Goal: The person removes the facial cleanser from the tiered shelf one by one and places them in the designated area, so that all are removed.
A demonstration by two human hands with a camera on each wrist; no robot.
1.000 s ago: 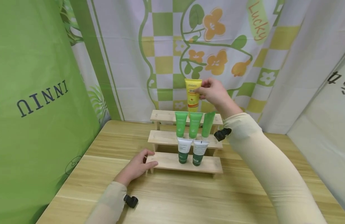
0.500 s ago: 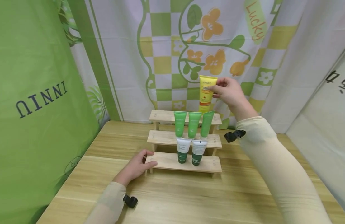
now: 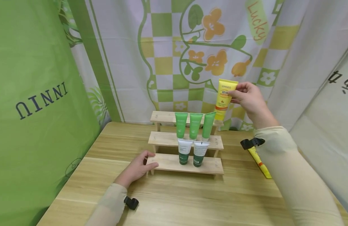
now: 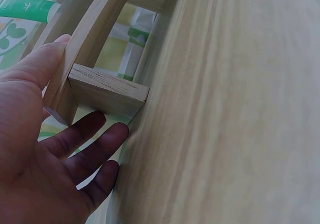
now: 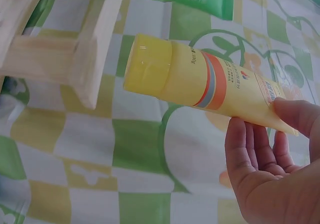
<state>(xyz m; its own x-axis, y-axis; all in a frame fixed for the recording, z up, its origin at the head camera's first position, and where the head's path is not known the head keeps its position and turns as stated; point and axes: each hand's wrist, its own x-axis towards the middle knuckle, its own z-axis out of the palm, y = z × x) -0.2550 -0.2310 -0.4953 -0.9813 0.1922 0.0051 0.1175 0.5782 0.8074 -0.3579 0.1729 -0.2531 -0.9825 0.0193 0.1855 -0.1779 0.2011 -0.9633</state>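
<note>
Leaning (cap point(image 3: 219, 115) down), a yellow plastic tube point(image 3: 224, 99) is pinched in the right hand point(image 3: 253, 99), a tiered pale wooden rack point(image 3: 168, 160) gripped by the left hand point(image 3: 136, 168).

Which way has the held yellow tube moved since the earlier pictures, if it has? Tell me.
Yes: in the head view, the yellow tube in the right hand has moved right, from the middle of the wooden rack toward its right end.

Wood-grain table point(image 3: 188, 201); behind, patterned cloth point(image 3: 162, 47), checks and orange flowers; left, green lettered sheet point(image 3: 41, 141); right, whitish sheet point(image 3: 325, 113).
</note>
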